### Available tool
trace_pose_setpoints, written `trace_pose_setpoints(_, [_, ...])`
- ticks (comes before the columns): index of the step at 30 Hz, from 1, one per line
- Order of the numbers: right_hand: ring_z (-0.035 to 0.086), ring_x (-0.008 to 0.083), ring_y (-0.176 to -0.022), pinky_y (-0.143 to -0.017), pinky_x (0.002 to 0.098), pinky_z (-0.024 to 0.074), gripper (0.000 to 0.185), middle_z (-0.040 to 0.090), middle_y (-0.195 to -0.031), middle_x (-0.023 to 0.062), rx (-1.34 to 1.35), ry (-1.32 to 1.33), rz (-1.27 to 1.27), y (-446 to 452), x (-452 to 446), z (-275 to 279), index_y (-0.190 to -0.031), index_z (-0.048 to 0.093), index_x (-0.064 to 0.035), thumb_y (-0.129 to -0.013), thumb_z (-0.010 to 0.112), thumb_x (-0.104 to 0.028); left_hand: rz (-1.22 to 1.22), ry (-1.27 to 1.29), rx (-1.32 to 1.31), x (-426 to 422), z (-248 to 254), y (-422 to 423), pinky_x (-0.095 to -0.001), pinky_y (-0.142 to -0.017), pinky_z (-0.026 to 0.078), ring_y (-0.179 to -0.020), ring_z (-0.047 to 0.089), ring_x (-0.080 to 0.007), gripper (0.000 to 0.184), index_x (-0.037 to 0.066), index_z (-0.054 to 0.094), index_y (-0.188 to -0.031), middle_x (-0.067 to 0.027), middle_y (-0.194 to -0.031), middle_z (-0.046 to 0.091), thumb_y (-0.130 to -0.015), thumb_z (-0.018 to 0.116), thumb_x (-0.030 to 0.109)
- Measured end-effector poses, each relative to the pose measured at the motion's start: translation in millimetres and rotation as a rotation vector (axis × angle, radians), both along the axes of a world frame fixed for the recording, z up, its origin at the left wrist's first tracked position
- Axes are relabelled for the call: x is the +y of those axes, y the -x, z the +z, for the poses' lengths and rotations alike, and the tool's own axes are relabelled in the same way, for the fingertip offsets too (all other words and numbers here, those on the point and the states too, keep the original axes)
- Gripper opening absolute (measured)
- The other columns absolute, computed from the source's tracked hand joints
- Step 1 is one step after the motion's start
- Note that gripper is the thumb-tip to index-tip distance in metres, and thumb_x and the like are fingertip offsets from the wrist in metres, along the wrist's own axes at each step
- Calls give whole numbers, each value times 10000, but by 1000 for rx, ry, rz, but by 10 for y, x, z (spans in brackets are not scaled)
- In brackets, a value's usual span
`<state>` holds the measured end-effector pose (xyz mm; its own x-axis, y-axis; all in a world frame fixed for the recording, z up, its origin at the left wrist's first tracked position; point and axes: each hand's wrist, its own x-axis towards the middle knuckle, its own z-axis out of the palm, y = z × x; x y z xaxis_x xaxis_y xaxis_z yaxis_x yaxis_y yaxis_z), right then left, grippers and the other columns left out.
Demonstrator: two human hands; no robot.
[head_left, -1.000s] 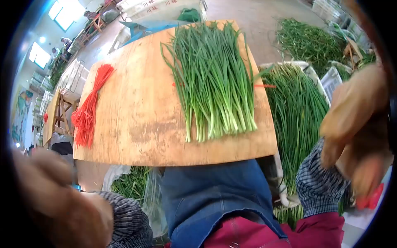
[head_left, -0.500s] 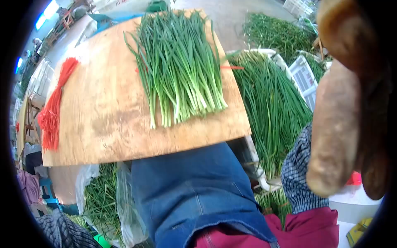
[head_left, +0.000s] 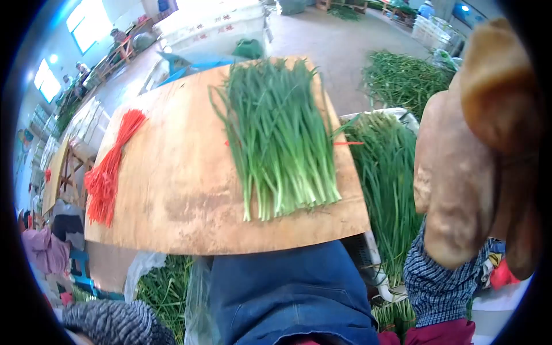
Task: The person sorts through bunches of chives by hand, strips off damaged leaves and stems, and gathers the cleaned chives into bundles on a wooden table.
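My right hand (head_left: pixel 460 155) is raised very close to the camera at the right, large and blurred. Its fingers hang downward, apart, with nothing visible in them; part of it is lost in the dark edge. At the lower left only my dark knitted left sleeve (head_left: pixel 118 322) shows, and the left hand is out of view. A wide bunch of green chives (head_left: pixel 284 144) lies on the wooden board (head_left: pixel 172 195), its pale stems toward me. A red tie (head_left: pixel 349 143) sticks out from under its right side. To the left lies a bundle of red ties (head_left: pixel 109 175).
A white crate (head_left: pixel 382 287) full of long chives stands right of the board. Below the board sits a clear plastic bag (head_left: pixel 198 299) beside loose greens (head_left: pixel 164 287). A heap of greens (head_left: pixel 405 80) covers floor farther back. White boxes (head_left: pixel 213 29) stand behind.
The view has tilted up and shifted left, so the board and chives appear lower and farther right. My right hand has turned slightly and shows more of its fingers. The chives lie unchanged.
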<state>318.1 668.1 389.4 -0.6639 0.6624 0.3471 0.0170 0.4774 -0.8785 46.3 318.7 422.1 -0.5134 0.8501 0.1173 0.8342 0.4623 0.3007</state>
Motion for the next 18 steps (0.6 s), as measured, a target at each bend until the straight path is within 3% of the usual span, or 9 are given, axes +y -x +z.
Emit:
trace_pose_setpoints(8, [622,175,-749,-589,258,511,467,621,-938,149,37,-6,56,-322,-192,-34,-1161,479,46,-782,635,-180,-28,-156,96,204,-61,-113,-451,-791,400,-909,503,-245,595,49,265,-1275,-141,-1065,471,-831,533,340])
trace_pose_setpoints(12, [626,177,-753,-589,257,514,455,623,-948,149,122,-72,94,-558,-322,105,-1157,485,40,-784,632,-175,-325,-562,101,429,-13,-503,-472,-808,390,-909,505,-252,586,46,280,-1266,-142,-1033,497,-832,530,351])
trace_pose_setpoints(14, [627,178,-756,-589,257,515,448,624,-953,149,170,-91,102,-690,-344,140,-1155,488,38,-785,630,-172,-528,-806,-69,599,-45,-728,-482,-817,385,-909,507,-256,583,44,287,-1261,-142,-1017,509,-832,528,356])
trace_pose_setpoints(16, [629,179,-758,-589,257,516,442,625,-958,149,213,-80,78,-912,-330,33,-1153,492,35,-785,628,-169,-563,-975,-433,808,-303,-1025,-493,-826,380,-909,508,-259,579,42,294,-1256,-142,-1001,522,-832,526,361])
trace_pose_setpoints(18, [631,180,-761,-589,257,517,436,627,-963,149,221,0,-29,-1181,-315,-251,-1151,495,33,-786,627,-167,-384,-1013,-798,1003,-740,-1303,-360,-734,457,-701,585,-225,374,-59,485,-1099,-160,-779,591,-854,513,222])
